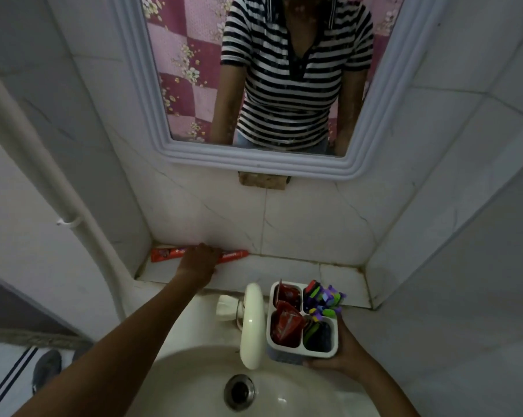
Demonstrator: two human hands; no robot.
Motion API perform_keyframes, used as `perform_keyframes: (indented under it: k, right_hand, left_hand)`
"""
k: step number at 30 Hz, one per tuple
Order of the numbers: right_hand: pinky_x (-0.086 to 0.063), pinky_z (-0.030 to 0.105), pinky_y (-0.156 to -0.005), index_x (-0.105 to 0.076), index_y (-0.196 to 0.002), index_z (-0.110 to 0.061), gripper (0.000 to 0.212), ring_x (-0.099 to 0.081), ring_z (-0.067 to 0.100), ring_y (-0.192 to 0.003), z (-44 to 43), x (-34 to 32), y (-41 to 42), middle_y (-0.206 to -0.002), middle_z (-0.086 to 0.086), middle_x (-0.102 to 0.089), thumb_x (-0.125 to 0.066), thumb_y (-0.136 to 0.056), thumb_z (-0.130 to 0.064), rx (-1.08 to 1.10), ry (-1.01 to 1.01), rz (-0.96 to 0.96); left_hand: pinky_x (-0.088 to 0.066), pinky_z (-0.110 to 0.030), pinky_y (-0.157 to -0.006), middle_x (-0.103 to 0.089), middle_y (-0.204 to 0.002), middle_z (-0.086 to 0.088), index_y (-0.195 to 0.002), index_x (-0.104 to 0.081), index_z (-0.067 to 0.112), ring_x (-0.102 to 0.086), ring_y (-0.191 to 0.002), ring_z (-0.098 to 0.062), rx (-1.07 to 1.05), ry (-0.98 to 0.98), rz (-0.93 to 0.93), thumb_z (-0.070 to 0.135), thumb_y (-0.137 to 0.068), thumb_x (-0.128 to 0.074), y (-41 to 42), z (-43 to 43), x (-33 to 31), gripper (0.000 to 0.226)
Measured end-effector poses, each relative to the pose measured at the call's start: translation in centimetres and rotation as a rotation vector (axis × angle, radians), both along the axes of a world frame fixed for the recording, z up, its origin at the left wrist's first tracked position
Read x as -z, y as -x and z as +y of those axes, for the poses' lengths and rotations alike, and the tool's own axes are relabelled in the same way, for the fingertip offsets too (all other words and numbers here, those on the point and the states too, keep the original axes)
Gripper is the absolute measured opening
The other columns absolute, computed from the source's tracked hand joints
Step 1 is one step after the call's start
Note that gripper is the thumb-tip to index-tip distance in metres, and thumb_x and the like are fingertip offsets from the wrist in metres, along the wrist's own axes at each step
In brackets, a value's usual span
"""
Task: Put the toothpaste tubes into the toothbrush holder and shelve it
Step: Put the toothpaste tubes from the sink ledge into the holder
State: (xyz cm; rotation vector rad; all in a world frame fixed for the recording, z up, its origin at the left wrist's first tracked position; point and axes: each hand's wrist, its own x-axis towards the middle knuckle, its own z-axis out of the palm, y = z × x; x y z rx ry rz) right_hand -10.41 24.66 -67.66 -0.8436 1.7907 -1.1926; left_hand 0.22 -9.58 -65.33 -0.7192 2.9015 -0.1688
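I am closing my left hand (198, 261) over the orange tube (167, 254) at the ledge's (284, 270) back-left corner, fingers curled on it, while my right hand (341, 353), fingers wrapped underneath, is gripping the crowded holder (302, 350), risking tipping it.

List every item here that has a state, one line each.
Toothpaste tube on ledge: lying flat against the wall, left hand on it.
Toothbrush holder: upright over the sink, held in right hand.
Left compartments: red tubes inside.
Right compartments: toothbrushes inside.
Drain: open.
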Motion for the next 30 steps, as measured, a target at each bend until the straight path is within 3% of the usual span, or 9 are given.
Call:
perform_keyframes:
  k: [2, 4, 8, 12, 15, 18, 21, 25, 30]
  right_hand:
    - [-0.048, 0.005, -0.081, -0.020, -0.130, -0.023, 0.119, -0.056, -0.015, -0.105, 0.0, -0.4, 0.0, -0.112, -0.042, -0.058, -0.092, -0.037, -0.045, -0.002, 0.004, -0.020]
    - [-0.046, 0.004, -0.085, -0.013, -0.134, -0.012, 0.127, -0.053, -0.015, -0.109, 0.0, -0.6, 0.0, -0.115, -0.043, -0.056, -0.091, -0.040, -0.045, 0.009, 0.017, -0.031]
    - [-0.044, 0.005, -0.088, -0.012, -0.140, -0.003, 0.130, -0.051, -0.012, -0.114, 0.4, -0.7, -0.1, -0.121, -0.040, -0.053, -0.090, -0.045, -0.045, 0.004, 0.030, -0.014]
    - [-0.043, 0.003, -0.087, -0.013, -0.139, -0.008, 0.124, -0.051, -0.014, -0.113, 0.3, -1.6, -0.4, -0.120, -0.034, -0.057, -0.089, -0.048, -0.044, 0.008, 0.011, -0.011]
    - [-0.044, 0.002, -0.084, -0.006, -0.140, -0.007, 0.121, -0.052, -0.017, -0.108, 0.2, -1.8, -0.4, -0.121, -0.012, -0.052, -0.091, -0.054, -0.010, 0.027, 0.017, 0.009]
    - [-0.044, 0.001, -0.083, -0.003, -0.141, -0.008, 0.120, -0.051, -0.019, -0.107, 0.2, -2.2, -0.5, -0.124, -0.010, -0.046, -0.086, -0.054, -0.010, 0.025, 0.026, 0.028]
    - [-0.044, 0.000, -0.081, 0.004, -0.138, -0.020, 0.119, -0.050, -0.022, -0.105, 0.2, -2.3, -0.6, -0.123, -0.013, -0.044, -0.081, -0.061, 0.012, 0.022, 0.017, 0.023]
    - [-0.044, -0.001, -0.080, 0.000, -0.142, -0.009, 0.119, -0.048, -0.024, -0.105, 0.2, -1.8, -0.4, -0.123, -0.015, -0.043, -0.081, -0.059, 0.016, 0.029, 0.027, 0.043]
    - [-0.047, 0.004, -0.082, -0.001, -0.139, -0.020, 0.116, -0.051, -0.018, -0.109, 0.4, -1.8, -0.5, -0.125, -0.013, -0.046, -0.081, -0.061, 0.014, 0.041, 0.059, 0.051]
  left_hand:
    - [-0.044, -0.039, -0.091, -0.062, -0.118, -0.008, -0.124, -0.055, 0.020, -0.057, -0.110, -0.028, 0.016, 0.029, 0.020, 0.020, -0.091, -0.054, 0.4, 0.2, 0.2, 0.033]
    - [-0.048, -0.036, -0.084, -0.063, -0.111, -0.008, -0.113, -0.062, 0.020, -0.061, -0.101, -0.028, -0.044, -0.107, 0.124, 0.019, -0.089, -0.055, 0.5, 0.5, -0.3, 0.024]
    - [-0.046, -0.027, -0.074, -0.068, -0.099, -0.004, -0.098, -0.071, 0.017, -0.064, -0.089, -0.021, -0.142, -0.425, 0.566, 0.013, -0.080, -0.069, 0.1, 1.7, -5.0, 0.018]
    - [-0.045, -0.009, -0.069, -0.066, -0.089, 0.013, -0.098, -0.068, 0.027, -0.061, -0.080, 0.003, -0.035, -0.643, 0.856, 0.023, -0.075, -0.078, -1.0, 5.0, -13.1, 0.025]
    - [-0.051, -0.007, -0.071, -0.062, -0.094, 0.020, -0.104, -0.059, 0.034, -0.063, -0.087, 0.005, 0.191, -0.732, 0.754, 0.026, -0.080, -0.071, -1.4, 8.9, -18.0, 0.028]
    - [-0.055, -0.017, -0.077, -0.067, -0.100, 0.012, -0.111, -0.059, 0.028, -0.066, -0.091, -0.001, 0.400, -0.757, 0.522, 0.017, -0.086, -0.065, -1.3, 13.2, -19.9, 0.028]
    - [-0.053, -0.019, -0.076, -0.069, -0.102, 0.011, -0.114, -0.058, 0.030, -0.064, -0.090, -0.003, 0.555, -0.569, 0.358, 0.019, -0.087, -0.063, -0.3, 16.7, -18.6, 0.029]
    - [-0.049, -0.030, -0.075, -0.073, -0.102, 0.005, -0.119, -0.057, 0.034, -0.067, -0.092, -0.015, 0.673, -0.298, 0.290, 0.030, -0.082, -0.064, 0.6, 19.3, -15.4, 0.038]
    - [-0.050, -0.021, -0.071, -0.070, -0.099, 0.016, -0.116, -0.059, 0.039, -0.063, -0.082, 0.000, 0.445, -0.536, 0.416, 0.045, -0.085, -0.062, -0.1, 15.9, -15.7, 0.032]
